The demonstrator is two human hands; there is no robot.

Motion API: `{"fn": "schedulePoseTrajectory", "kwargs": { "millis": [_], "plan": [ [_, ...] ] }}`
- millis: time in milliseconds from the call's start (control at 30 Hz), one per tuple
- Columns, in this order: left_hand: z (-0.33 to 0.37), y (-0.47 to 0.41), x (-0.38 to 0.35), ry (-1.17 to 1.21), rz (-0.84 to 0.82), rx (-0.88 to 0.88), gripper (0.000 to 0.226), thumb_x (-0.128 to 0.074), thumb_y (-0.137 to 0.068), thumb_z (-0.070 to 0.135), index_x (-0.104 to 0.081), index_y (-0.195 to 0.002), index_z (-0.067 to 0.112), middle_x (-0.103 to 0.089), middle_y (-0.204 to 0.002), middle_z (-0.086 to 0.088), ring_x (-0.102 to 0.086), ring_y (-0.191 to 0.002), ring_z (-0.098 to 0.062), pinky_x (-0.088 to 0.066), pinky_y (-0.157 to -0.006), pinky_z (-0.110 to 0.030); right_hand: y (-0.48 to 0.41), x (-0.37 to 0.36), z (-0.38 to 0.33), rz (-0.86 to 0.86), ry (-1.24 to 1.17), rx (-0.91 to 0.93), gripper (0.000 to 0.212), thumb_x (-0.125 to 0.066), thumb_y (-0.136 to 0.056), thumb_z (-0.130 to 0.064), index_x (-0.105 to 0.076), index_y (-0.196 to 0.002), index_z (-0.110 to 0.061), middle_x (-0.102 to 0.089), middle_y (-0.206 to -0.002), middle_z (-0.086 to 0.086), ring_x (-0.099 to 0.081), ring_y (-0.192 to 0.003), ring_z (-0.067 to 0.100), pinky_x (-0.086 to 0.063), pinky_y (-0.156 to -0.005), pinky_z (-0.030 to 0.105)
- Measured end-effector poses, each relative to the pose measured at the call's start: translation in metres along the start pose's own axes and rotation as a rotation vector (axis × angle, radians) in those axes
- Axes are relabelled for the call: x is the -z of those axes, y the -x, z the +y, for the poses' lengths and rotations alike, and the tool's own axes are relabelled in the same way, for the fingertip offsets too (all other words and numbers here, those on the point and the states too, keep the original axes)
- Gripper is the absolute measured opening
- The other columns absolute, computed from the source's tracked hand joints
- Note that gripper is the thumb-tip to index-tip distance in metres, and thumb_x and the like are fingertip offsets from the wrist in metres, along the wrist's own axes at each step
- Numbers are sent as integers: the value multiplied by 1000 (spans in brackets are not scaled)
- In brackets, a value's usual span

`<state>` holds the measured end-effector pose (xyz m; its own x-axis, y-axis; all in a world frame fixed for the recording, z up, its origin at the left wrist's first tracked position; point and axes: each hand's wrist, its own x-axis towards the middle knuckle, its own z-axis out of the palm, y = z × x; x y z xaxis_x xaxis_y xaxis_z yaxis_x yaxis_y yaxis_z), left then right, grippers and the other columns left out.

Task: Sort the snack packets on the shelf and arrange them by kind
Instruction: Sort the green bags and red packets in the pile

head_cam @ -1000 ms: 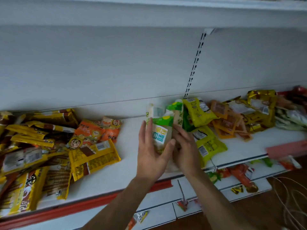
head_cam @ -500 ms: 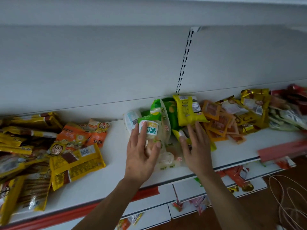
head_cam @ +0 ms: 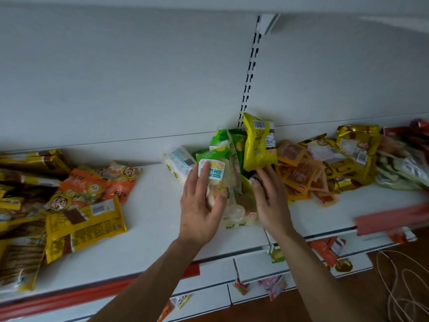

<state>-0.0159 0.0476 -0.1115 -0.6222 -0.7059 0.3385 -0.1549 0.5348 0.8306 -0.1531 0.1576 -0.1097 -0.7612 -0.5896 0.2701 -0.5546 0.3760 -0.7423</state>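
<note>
The green-and-white packet [head_cam: 216,171] lies on the shelf [head_cam: 151,205] right under the left hand [head_cam: 199,205], its length running toward the back wall. The left hand's flat fingers press it. The right hand [head_cam: 270,201] is just beside it, loose, holding nothing.

Packet lettering, mostly blurred
Green-topped packet [head_cam: 216,159] under the left hand [head_cam: 199,210]: its white label bears teal characters, the last reading "味".

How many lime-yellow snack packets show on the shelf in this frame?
2. One lime-yellow packet stands against the back panel, above the right hand; a second lime-yellow packet lies mostly covered under that hand's fingers. Others may be hidden.
</note>
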Motion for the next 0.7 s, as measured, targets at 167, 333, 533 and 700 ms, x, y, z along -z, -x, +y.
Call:
{"fn": "schedulePoseTrajectory", "kwargs": {
  "millis": [167, 333, 533, 700],
  "plan": [
    [3, -3, -7, 35, 9, 3, 65, -37, -91, 57, -22, -150, 34, -24, -160, 0, -15, -149, -13, -21, -120, -47, -2, 4, 4, -15, 43, 31, 41, -45, -102, -27, -52, -140, -15, -28, -158, 3, -19, -143, 9, -9, -112, 20],
    [10, -5, -20, 71, -18, 7, 64, -38, -90, 57, -21, -149, 39, -20, -161, 5, -10, -149, -7, -18, -122, -44, -5, 15, 11, -16, 34, 23, 39, -47, -102, -26, -54, -138, -15, -34, -156, 6, -24, -146, 22, -18, -117, 34],
    [17, -10, -41, 72, -36, -21, 64, -39, -91, 56, -20, -150, 40, -19, -162, 4, -9, -150, -7, -17, -122, -44, -11, 31, 26, 3, 62, 4, 36, -48, -101, -24, -59, -134, -12, -39, -152, 9, -28, -144, 27, -21, -117, 38],
    [24, -12, -47, 16, -45, -13, 68, -37, -89, 59, -20, -151, 38, -21, -161, 1, -11, -150, -13, -20, -120, -48, -14, 40, 31, -46, 109, -8, 38, -46, -102, -26, -56, -136, -13, -38, -153, 8, -25, -145, 26, -20, -117, 39]
  ]
}}
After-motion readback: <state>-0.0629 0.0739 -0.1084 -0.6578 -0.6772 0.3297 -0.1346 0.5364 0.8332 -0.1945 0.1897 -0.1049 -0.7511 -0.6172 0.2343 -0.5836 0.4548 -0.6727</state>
